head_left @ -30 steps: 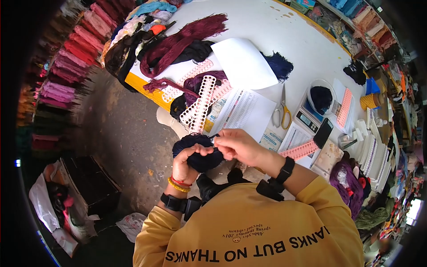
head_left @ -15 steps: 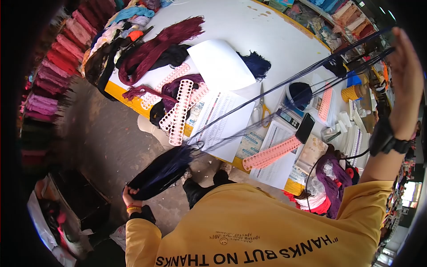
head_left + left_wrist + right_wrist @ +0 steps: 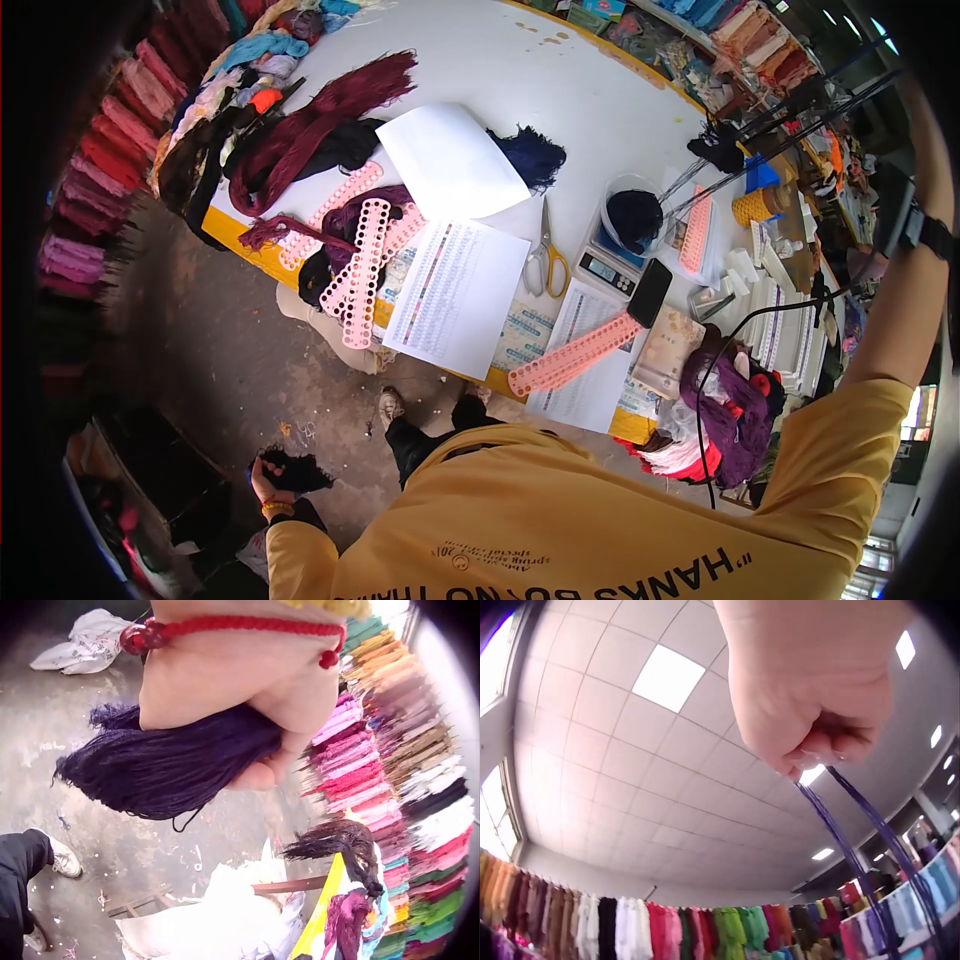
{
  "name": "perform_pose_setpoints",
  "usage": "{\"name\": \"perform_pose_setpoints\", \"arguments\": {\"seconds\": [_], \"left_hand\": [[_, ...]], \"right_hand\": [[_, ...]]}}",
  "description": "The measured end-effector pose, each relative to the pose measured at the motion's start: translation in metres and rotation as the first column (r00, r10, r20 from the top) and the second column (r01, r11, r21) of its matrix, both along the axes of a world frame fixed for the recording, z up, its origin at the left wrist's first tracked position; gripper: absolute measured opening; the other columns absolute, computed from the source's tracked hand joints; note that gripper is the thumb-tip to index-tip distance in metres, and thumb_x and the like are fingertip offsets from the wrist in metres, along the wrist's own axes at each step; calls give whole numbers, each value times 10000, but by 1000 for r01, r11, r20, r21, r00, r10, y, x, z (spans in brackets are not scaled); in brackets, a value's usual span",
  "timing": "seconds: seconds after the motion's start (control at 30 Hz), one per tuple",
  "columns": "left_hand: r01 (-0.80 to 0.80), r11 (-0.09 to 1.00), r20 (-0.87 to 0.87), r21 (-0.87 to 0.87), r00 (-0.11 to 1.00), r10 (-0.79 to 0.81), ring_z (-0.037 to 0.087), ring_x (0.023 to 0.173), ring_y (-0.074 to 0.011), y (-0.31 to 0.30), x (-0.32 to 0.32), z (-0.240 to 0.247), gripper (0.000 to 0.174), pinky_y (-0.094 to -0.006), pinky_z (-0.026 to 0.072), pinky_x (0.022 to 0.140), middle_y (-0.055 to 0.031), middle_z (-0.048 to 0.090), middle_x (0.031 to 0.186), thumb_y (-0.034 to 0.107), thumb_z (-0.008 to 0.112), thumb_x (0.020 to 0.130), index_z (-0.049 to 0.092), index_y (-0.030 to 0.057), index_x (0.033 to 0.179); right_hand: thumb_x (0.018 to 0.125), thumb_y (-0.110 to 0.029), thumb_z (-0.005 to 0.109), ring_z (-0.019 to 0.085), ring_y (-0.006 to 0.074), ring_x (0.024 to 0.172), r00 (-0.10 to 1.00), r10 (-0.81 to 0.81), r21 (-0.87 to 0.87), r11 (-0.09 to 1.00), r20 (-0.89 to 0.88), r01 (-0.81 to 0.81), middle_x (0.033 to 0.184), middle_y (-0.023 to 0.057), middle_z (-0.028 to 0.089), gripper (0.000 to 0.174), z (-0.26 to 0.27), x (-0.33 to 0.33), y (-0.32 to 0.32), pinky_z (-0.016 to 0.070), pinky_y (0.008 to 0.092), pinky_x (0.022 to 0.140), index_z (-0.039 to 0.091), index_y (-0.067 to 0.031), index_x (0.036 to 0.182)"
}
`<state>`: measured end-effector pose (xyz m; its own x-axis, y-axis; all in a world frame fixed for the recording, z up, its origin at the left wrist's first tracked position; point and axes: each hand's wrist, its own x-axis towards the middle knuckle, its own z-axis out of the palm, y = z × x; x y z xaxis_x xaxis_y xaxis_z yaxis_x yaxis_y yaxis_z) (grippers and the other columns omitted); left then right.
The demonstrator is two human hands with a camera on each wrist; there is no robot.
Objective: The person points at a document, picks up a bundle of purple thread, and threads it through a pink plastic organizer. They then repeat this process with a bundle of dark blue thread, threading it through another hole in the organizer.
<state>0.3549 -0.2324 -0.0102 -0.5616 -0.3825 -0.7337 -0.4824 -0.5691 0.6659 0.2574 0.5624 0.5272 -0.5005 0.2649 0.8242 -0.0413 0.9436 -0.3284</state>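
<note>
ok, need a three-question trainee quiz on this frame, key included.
1. The right hand grips: (a) a wooden pencil; (b) thin bluish-purple yarn strands; (c) a black phone.
2. True or false: the left hand holds a thick tufted bundle of dark bluish-purple yarn.
3. Which tool lies on the white table between the large printed white sheet and the blue-topped digital scale?
Key: 1 b; 2 true; 3 scissors with one yellow and one grey handle.

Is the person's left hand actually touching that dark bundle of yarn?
Touching. The left wrist view shows the left hand curled round the dark yarn bundle, gripping it.
</note>
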Motion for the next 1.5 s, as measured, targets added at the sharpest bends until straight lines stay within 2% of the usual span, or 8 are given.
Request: {"name": "perform_pose_setpoints", "arguments": {"seconds": [0.1,0.17,0.2,0.27,0.33,0.57,0.87,1.5], "left_hand": [[32,999,-3,11,999,-32,409,505,-127,3,5,-1,194,-303,416,629,18,425,570,239,505,852,450,142,693],[46,999,-5,5,999,-46,411,488,-123,8,8,-1,208,-293,417,602,25,429,556,232,506,854,449,145,674],[71,997,3,7,997,-71,413,487,-122,11,9,-1,204,-290,417,602,25,431,554,230,505,855,452,145,677],[118,993,18,13,993,-118,415,484,-121,20,12,1,197,-284,417,602,25,433,549,228,502,857,459,145,684],[102,993,53,63,993,-105,417,487,-131,45,10,18,186,-293,416,615,19,436,547,229,511,851,464,142,693],[143,983,122,111,980,-156,420,470,-141,81,3,17,172,-306,410,591,13,445,539,247,536,838,475,146,712],[252,959,109,127,958,-266,422,465,-146,128,-18,26,184,-309,410,609,3,450,537,242,535,839,477,134,702],[271,955,110,120,953,-284,423,470,-151,128,-21,26,199,-312,404,616,-4,442,531,237,533,843,483,125,686]], "right_hand": [[817,-419,578,399,34,624,925,-294,-53,948,241,314,691,-52,496,395,-19,-12,90,302,201,573,620,-140,1094],[806,-397,608,471,52,636,919,-315,38,948,238,315,694,-46,561,349,-67,-19,89,391,222,602,668,-75,928],[793,-429,585,571,129,757,887,-288,134,957,360,256,798,91,637,415,-92,-22,121,446,290,692,639,-53,961],[804,-350,559,626,278,793,793,-436,282,896,425,342,816,139,645,311,-168,-24,103,473,353,715,647,-69,902],[797,-297,548,612,325,791,571,-474,419,877,671,235,851,142,634,239,-255,-23,112,491,397,708,640,-79,832],[789,-285,576,571,318,885,432,-172,73,969,885,236,953,110,576,219,-472,30,49,460,415,751,629,-98,891],[741,-269,638,582,268,884,487,-255,267,963,835,47,1053,55,537,289,-483,67,14,482,387,743,589,-100,970],[707,-193,630,540,281,987,660,-188,107,981,727,162,1163,97,502,454,-478,84,-3,445,392,801,492,-101,1130]]}}
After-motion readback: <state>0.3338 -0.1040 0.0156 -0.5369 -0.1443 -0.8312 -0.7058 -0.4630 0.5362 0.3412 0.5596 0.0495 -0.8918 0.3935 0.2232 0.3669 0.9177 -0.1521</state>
